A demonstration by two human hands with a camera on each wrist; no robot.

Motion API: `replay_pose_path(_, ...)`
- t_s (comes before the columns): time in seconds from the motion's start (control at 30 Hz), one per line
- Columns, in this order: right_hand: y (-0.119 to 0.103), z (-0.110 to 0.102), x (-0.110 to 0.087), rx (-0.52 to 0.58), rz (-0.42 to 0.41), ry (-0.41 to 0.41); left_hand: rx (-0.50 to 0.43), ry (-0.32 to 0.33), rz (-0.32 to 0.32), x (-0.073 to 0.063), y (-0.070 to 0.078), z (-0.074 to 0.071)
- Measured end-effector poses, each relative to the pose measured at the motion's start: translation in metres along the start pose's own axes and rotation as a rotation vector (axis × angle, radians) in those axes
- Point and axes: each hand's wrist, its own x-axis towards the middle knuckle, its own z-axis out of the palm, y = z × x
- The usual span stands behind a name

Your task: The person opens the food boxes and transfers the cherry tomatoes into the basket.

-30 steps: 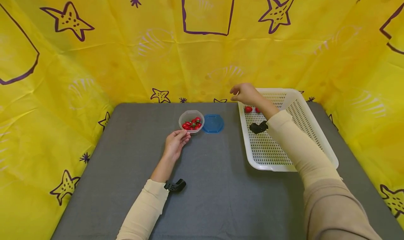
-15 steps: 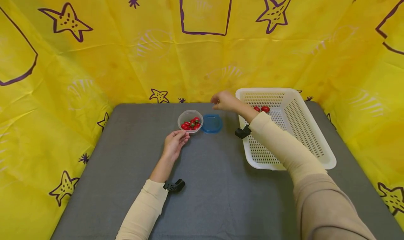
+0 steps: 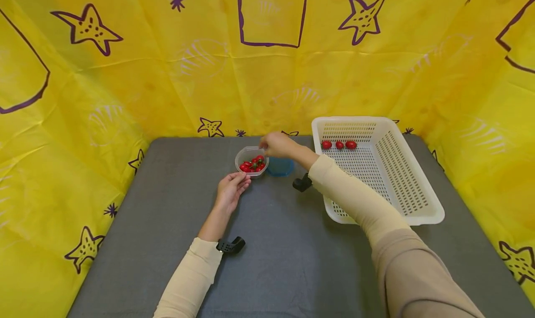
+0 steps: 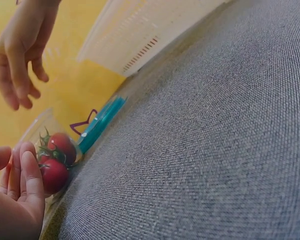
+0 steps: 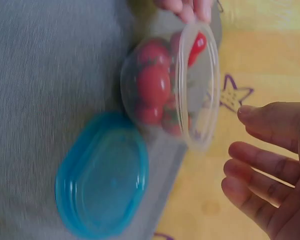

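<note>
My left hand [image 3: 231, 190] pinches the near rim of a clear plastic container [image 5: 182, 100], its thumb and fingertips at the edge. Several red cherry tomatoes [image 3: 253, 164], some with green stems, lie inside the container. Just above its far right side is my right hand [image 3: 279, 144]. In the right wrist view its fingers [image 5: 255, 165] are spread and loosely bent, with nothing between them, apart from the rim. A blue lid [image 5: 102, 175] lies flat on the table beside the container, partly covered by the right hand in the head view.
A white perforated plastic basket [image 3: 430, 202] stands on the right side of the grey table [image 3: 271, 253]. Three red tomatoes [image 3: 339, 145] sit in a row at its far end. Yellow patterned cloth [image 3: 259, 90] hangs behind and along both sides.
My right hand has moved left from above the basket's far corner to above the container, uncovering the third tomato in the basket. The left hand has stayed at the container's rim.
</note>
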Motion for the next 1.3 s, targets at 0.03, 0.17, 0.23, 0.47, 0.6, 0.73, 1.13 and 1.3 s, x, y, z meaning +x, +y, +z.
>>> replay_pose_path(0.03,-0.003,0.003,0.002,0.015,-0.001,-0.008,-0.001,0.003,-0.004,0.000,0.000,0.000)
replay_pose_path(0.17,-0.013,0.014,0.009,0.060,-0.013,-0.043,0.007,0.004,0.001,0.000,-0.001,-0.001)
replay_pose_path(0.23,-0.017,0.019,0.013,0.081,-0.014,-0.058,0.006,0.004,0.007,0.001,-0.001,-0.001)
replay_pose_path(0.47,-0.023,0.034,0.022,0.127,-0.011,-0.081,-0.017,0.010,0.023,0.003,-0.003,-0.002)
replay_pose_path(0.6,-0.024,0.041,0.024,0.135,-0.038,-0.093,-0.022,0.010,0.023,0.002,-0.002,-0.002)
replay_pose_path(0.73,-0.022,0.048,0.026,0.162,-0.058,-0.091,-0.034,-0.001,0.026,0.001,-0.001,-0.002)
replay_pose_path(1.13,-0.023,0.053,0.029,0.203,-0.041,-0.088,-0.023,0.004,0.035,0.003,-0.001,-0.001)
replay_pose_path(1.3,-0.022,0.056,0.029,0.217,-0.016,-0.082,-0.021,0.006,0.035,0.002,-0.001,-0.001)
